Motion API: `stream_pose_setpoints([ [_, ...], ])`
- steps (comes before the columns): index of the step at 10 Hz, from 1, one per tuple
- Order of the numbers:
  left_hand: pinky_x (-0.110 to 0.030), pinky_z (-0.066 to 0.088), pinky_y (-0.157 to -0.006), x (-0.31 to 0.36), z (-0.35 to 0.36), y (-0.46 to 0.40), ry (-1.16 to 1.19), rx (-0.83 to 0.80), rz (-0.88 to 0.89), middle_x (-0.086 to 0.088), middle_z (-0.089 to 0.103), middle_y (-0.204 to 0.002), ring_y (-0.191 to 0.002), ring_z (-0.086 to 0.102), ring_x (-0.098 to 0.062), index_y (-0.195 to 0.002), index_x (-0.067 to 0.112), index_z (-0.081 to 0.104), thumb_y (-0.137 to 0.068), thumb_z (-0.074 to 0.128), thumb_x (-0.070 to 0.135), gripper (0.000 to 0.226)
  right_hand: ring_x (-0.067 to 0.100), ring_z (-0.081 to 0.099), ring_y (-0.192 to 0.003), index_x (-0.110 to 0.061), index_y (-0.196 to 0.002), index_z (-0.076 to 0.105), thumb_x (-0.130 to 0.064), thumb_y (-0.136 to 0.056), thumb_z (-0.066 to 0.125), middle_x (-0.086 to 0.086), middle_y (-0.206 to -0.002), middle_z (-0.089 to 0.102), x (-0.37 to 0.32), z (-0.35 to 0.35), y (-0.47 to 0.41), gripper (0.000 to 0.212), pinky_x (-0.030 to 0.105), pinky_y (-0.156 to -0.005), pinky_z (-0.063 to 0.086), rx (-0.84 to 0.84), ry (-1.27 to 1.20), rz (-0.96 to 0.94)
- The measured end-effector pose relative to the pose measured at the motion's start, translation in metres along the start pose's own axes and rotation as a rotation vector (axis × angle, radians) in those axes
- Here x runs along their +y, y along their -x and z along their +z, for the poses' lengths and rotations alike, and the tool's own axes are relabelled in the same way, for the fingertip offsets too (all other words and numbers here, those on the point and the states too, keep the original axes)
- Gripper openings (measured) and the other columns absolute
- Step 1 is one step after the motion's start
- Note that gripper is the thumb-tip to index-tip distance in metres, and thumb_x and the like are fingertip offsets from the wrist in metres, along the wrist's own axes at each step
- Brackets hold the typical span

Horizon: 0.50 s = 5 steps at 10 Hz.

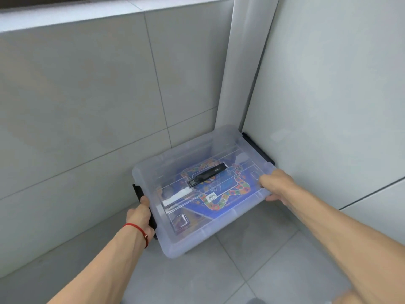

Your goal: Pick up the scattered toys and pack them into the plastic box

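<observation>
Plastic box (221, 224), lidded, held in a tiled corner
Left hand (140, 216) grips its black latch (138, 191); right hand (277, 185) curls over the opposite edge.

One lidded plastic box (219, 224), two black side latches (258, 148), one black lid handle (208, 174), two hands (139, 218), one red wrist string (137, 229)

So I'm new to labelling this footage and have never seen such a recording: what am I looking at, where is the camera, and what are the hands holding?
There is no machine here, just a person wearing a wide-angle camera on the head, looking down at their own arms. Both hands hold a clear plastic box with its lid on, in the corner of a tiled floor. The left hand, with a red string on the wrist, grips the black side latch. The right hand grips the opposite edge. Through the lid a colourful game board shows.
</observation>
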<state>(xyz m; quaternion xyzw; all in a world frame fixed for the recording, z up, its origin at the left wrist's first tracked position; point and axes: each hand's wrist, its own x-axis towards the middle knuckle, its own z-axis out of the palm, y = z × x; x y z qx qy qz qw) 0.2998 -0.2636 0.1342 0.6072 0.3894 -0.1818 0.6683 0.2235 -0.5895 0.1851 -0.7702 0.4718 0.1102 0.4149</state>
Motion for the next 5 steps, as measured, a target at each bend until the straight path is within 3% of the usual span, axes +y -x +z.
stream_pose_setpoints([
  [1,-0.041,0.052,-0.076,0.003,0.007,0.002,0.025,-0.020,-0.005,-0.011,0.062,-0.093,-0.079,0.061,-0.029,-0.120,0.003,0.052,-0.099,0.057,0.035,0.039,0.032,0.058,-0.118,-0.013,-0.150,0.037,0.000,-0.088,0.053,0.005,-0.135,0.042,-0.001,-0.001,0.007,0.065,0.035,-0.084,0.054,-0.011,-0.192,-0.054],
  [2,-0.038,0.051,-0.070,0.005,0.013,0.007,0.038,-0.024,0.016,-0.010,0.059,-0.084,-0.069,0.058,-0.027,-0.112,0.004,0.051,-0.097,0.060,0.032,0.034,0.032,0.064,-0.107,-0.006,-0.146,0.039,-0.001,-0.087,0.055,0.009,-0.129,0.043,0.000,-0.001,0.007,0.062,0.035,-0.086,0.055,-0.004,-0.163,-0.057],
  [3,-0.039,0.052,-0.072,0.004,0.013,0.006,0.014,0.004,0.023,-0.014,0.061,-0.092,-0.076,0.061,-0.030,-0.113,0.003,0.051,-0.097,0.056,0.036,0.037,0.029,0.062,-0.100,-0.001,-0.127,0.046,-0.002,-0.085,0.058,0.015,-0.130,0.048,0.004,-0.003,0.005,0.044,0.039,-0.094,0.057,-0.037,-0.113,-0.055],
  [4,-0.041,0.053,-0.076,0.009,0.008,0.004,-0.132,0.038,0.049,-0.017,0.062,-0.095,-0.080,0.060,-0.031,-0.112,-0.002,0.054,-0.094,0.058,0.039,0.045,0.031,0.061,-0.107,-0.001,-0.134,0.042,-0.008,-0.088,0.060,0.016,-0.129,0.051,0.006,-0.010,0.003,0.049,0.039,-0.088,0.059,-0.092,-0.072,-0.042],
  [5,-0.040,0.051,-0.077,0.018,0.002,0.016,-0.273,0.069,0.154,-0.022,0.063,-0.102,-0.081,0.058,-0.032,-0.097,0.000,0.059,-0.084,0.066,0.032,0.035,0.030,0.064,-0.097,-0.005,-0.134,0.045,-0.014,-0.087,0.056,0.010,-0.113,0.057,0.005,-0.017,0.005,0.048,0.043,-0.085,0.060,0.005,0.038,-0.111],
])
